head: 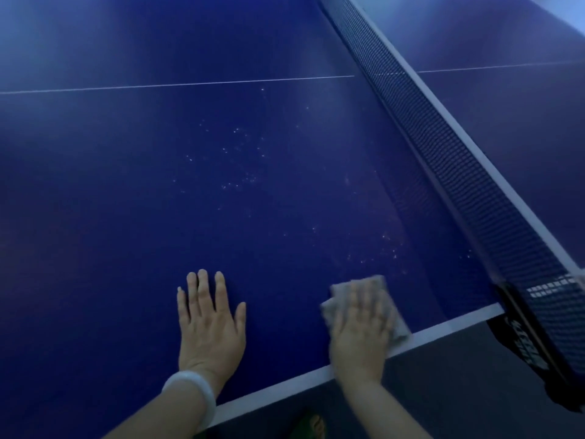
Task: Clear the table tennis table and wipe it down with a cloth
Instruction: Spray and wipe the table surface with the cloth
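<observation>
1. While the right hand (359, 331) presses flat on a grey cloth (376, 307), fingers spread and extended, nothing is pinched or gripped; the palm just bears down on the fabric. That hand is motion-blurred.
2. Cloth sits under the right hand's fingers and palm, on the blue table tennis table (126, 217), touching the white edge line (449, 324) on the side nearest the wrist. Folded corners stick out beyond the fingertips and to both sides of the hand.
3. Left hand (209, 324) lies palm down on the bare table surface, fingers open and slightly apart, holding nothing. It's beside the right hand, with a clear gap between them.
4. White wristband (193, 389) on the left wrist, just at the table edge.
5. Net (459, 172) runs diagonally, out past the right hand on its outer side; its end post clamp (525, 337) sits at the table edge just beyond the cloth.
6. Pale specks (240, 160) are scattered on the surface ahead of both hands' fingertips, more of them (389, 245) ahead of the right hand near the net.
7. Thin white centre line (177, 84) crosses the table well ahead of the hands.
8. Below the table edge, between the two forearms: something green and a foot (311, 426), partly cut off; can't make out detail.
</observation>
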Demonstrator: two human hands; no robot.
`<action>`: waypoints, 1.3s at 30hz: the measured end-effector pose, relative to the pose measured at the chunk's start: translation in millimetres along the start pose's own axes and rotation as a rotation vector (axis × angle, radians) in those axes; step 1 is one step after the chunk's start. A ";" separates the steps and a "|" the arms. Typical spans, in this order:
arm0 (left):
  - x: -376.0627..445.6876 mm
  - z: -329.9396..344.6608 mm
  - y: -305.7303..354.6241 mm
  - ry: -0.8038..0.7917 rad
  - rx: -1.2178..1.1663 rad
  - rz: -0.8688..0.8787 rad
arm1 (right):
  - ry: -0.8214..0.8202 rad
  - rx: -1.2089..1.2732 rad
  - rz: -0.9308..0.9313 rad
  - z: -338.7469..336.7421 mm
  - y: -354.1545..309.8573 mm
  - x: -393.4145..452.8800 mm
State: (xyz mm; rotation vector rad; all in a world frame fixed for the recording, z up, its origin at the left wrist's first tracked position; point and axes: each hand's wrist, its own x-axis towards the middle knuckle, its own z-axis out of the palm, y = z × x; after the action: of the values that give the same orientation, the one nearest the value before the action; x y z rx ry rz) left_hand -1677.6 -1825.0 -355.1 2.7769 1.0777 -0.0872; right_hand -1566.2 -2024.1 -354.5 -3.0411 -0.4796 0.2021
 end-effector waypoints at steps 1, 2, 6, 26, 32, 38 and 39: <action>0.0 -0.2 0.7 0.003 0.007 -0.002 | -0.007 -0.019 -0.167 3.7 -9.6 -5.5; -0.1 -0.5 1.3 0.005 0.013 -0.004 | -0.023 -0.017 -0.331 6.4 -14.6 -9.2; 0.5 0.5 1.4 0.013 0.009 -0.010 | -0.016 -0.085 -0.741 0.5 25.4 13.6; -0.8 -1.4 4.1 0.027 0.008 -0.017 | -0.052 -0.094 -0.412 -7.8 30.8 99.6; 0.2 0.6 3.1 0.021 0.000 -0.018 | 0.054 0.083 0.165 -15.1 56.7 81.8; 1.0 3.5 1.1 0.025 0.019 -0.010 | -0.001 0.008 -0.454 3.9 -57.5 63.7; 1.1 3.6 1.3 0.029 0.024 -0.009 | -0.028 0.011 -0.535 3.4 -70.0 73.9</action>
State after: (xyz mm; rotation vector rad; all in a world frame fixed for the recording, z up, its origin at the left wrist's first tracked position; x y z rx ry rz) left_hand -1675.9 -1825.8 -358.7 2.8028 1.1037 -0.0607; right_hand -1518.2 -1934.6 -361.4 -2.7692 -1.2511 0.2133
